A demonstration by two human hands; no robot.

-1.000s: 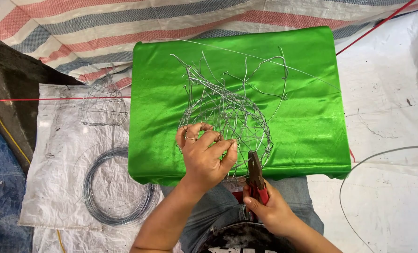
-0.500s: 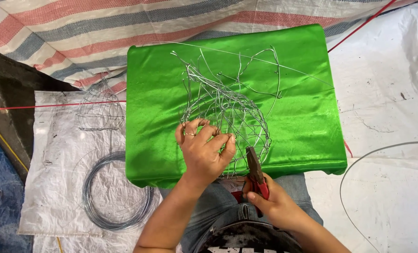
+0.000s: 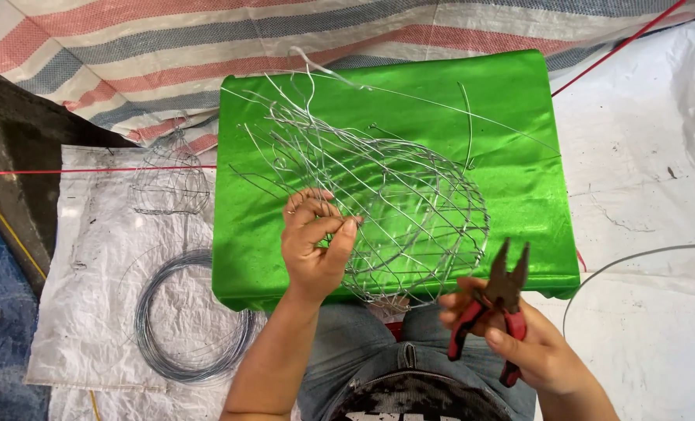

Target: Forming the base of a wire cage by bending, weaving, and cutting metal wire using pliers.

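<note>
- The left hand (image 3: 314, 245) was closed on the near-left side of the wire mesh basket (image 3: 378, 203), with the thumb and fingertips (image 3: 349, 228) pinched around a few of its strands.
- The wire mesh basket lay on the green satin-covered table (image 3: 519, 195), toward the middle and left of it. Its rounded belly sat at the near right, and its loose, unwoven wire ends fanned out to the far left, so the long axis ran diagonally from near right to far left.
- The right hand (image 3: 526, 351) was wrapped around the red handles of the pliers (image 3: 495, 308), near and to the right of the basket, just off the table's near edge. The pliers' jaws stood open and pointed away from the person, toward the basket's near-right rim, close to it but not touching.
- Of the two hands the left was the one in contact with the basket; the right was apart from it, with the basket lying to its far left.
- A coil of wire (image 3: 191, 320) lay on the white sack (image 3: 82, 257) to the left of the table, well apart from both hands, with a smaller wire frame (image 3: 172, 183) farther off.
</note>
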